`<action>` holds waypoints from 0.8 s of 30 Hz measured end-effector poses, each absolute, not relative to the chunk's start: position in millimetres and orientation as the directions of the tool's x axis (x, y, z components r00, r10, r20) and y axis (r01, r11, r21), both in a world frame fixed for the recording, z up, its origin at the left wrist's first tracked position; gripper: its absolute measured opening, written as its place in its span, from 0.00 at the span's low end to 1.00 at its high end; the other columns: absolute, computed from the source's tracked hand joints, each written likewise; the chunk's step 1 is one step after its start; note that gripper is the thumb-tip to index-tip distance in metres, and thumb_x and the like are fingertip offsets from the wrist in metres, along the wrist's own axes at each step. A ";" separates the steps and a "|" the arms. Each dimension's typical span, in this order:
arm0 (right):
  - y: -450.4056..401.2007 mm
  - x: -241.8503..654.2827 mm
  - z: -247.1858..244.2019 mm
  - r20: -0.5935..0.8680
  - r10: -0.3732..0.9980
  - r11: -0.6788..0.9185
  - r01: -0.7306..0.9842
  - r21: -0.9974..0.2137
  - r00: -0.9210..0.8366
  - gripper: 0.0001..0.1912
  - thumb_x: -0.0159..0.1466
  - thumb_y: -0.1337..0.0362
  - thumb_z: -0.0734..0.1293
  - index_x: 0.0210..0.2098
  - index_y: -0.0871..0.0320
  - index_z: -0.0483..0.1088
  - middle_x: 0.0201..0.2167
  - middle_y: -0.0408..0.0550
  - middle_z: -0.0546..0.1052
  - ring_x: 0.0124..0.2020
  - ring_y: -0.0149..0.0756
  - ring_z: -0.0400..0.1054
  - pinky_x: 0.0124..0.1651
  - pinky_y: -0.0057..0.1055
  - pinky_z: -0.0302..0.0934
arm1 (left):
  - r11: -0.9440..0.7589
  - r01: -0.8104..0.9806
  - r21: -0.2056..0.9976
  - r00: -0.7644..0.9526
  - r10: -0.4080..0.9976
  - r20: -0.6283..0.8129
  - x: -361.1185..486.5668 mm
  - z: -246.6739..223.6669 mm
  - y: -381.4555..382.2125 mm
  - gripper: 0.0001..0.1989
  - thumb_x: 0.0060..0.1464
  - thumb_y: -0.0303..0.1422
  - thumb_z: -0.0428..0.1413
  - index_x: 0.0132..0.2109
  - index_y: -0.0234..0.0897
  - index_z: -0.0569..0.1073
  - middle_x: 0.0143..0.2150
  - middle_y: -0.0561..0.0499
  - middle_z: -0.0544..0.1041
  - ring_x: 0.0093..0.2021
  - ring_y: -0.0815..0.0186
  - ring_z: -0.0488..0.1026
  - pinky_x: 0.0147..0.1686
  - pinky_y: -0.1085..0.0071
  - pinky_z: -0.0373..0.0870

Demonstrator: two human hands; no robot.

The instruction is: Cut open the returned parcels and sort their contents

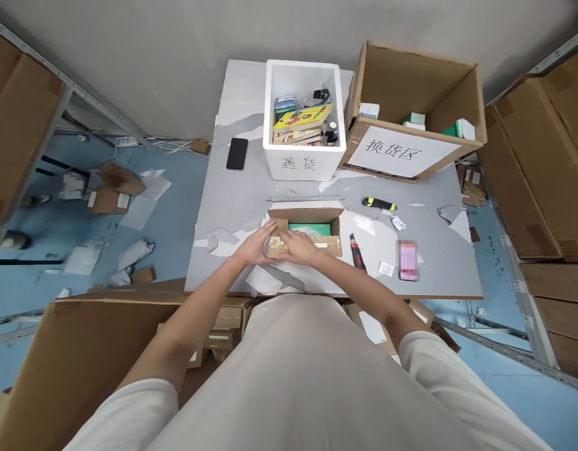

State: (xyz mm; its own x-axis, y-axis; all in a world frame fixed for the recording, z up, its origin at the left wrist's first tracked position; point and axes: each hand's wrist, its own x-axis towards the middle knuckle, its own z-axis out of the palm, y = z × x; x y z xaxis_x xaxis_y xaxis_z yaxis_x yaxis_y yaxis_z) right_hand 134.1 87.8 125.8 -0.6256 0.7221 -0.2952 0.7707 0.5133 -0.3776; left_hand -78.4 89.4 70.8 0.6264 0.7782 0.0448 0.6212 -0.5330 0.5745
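A small open cardboard box (336, 246) sits near the front edge of the table, with a green item (317, 228) inside. Clear tape covers its near side. My left hand (256, 245) holds the box's left end, thumb and fingers around the corner. Over the near left part of the box lies my right hand (299, 247), its fingers bent on the cardboard flap. To the right of the box lie a red and black cutter (357, 252) and a phone with a pink screen (408, 260).
Behind the box stand a white foam box (301, 164) with books and bottles and a large carton (418, 141). A black phone (237, 154) and a yellow-black cutter (379, 203) lie on the table (223, 200). A big open carton (82, 363) is at the lower left.
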 end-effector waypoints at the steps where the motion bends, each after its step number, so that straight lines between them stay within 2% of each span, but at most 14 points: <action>1: 89.9 128.8 125.5 -0.348 0.728 0.465 0.799 -0.382 -0.591 0.36 0.58 0.48 0.68 0.58 0.63 0.60 0.50 0.61 0.72 0.51 0.50 0.67 0.51 0.42 0.60 | -0.524 0.624 0.580 0.617 0.786 0.046 -76.9 69.2 87.5 0.60 0.36 0.50 0.66 0.69 0.30 0.45 0.69 0.31 0.52 0.68 0.49 0.51 0.64 0.53 0.56; 4: 95.3 123.0 126.5 -0.448 0.686 0.422 0.815 -0.398 -0.574 0.34 0.54 0.52 0.72 0.56 0.58 0.62 0.45 0.57 0.76 0.47 0.50 0.71 0.46 0.39 0.63 | -0.518 0.625 0.584 0.608 0.792 0.053 -70.7 66.8 79.2 0.56 0.39 0.48 0.66 0.68 0.30 0.47 0.68 0.32 0.53 0.68 0.51 0.52 0.64 0.55 0.57; 7: 98.5 121.8 129.1 -0.457 0.657 0.444 0.797 -0.409 -0.600 0.34 0.51 0.55 0.74 0.54 0.57 0.64 0.45 0.56 0.77 0.47 0.52 0.72 0.44 0.38 0.64 | -0.523 0.612 0.593 0.608 0.791 0.070 -66.5 65.9 73.8 0.51 0.43 0.46 0.64 0.67 0.30 0.49 0.68 0.32 0.53 0.68 0.52 0.53 0.64 0.56 0.58; 13: 110.3 102.5 127.6 -0.541 0.665 0.335 0.853 -0.400 -0.515 0.29 0.56 0.44 0.67 0.48 0.60 0.70 0.47 0.58 0.77 0.48 0.49 0.71 0.47 0.38 0.63 | -0.527 0.619 0.582 0.611 0.789 0.066 -67.1 61.7 75.1 0.53 0.40 0.46 0.65 0.66 0.27 0.50 0.68 0.31 0.53 0.68 0.53 0.52 0.64 0.58 0.57; 17: 103.2 99.4 122.5 -0.488 0.708 0.339 0.852 -0.399 -0.511 0.22 0.63 0.47 0.60 0.44 0.57 0.71 0.44 0.53 0.78 0.47 0.46 0.72 0.44 0.34 0.61 | -0.517 0.610 0.601 0.602 0.795 0.073 -69.1 57.1 75.9 0.52 0.41 0.47 0.64 0.66 0.27 0.51 0.68 0.30 0.53 0.68 0.52 0.53 0.64 0.58 0.58; 20: 89.1 101.9 124.6 -0.414 0.720 0.409 0.823 -0.395 -0.557 0.19 0.66 0.51 0.57 0.44 0.55 0.71 0.42 0.51 0.78 0.45 0.44 0.72 0.42 0.33 0.59 | -0.507 0.603 0.616 0.592 0.802 0.081 -70.5 54.6 77.3 0.49 0.44 0.47 0.61 0.66 0.29 0.51 0.68 0.31 0.53 0.68 0.52 0.53 0.64 0.55 0.57; 24: 74.4 114.6 136.2 -0.341 0.694 0.495 0.764 -0.414 -0.634 0.16 0.67 0.53 0.58 0.47 0.56 0.68 0.45 0.52 0.77 0.45 0.42 0.72 0.42 0.32 0.59 | -0.516 0.609 0.603 0.604 0.794 0.070 -72.8 54.6 78.1 0.48 0.45 0.48 0.61 0.66 0.31 0.52 0.68 0.32 0.54 0.68 0.51 0.54 0.63 0.55 0.58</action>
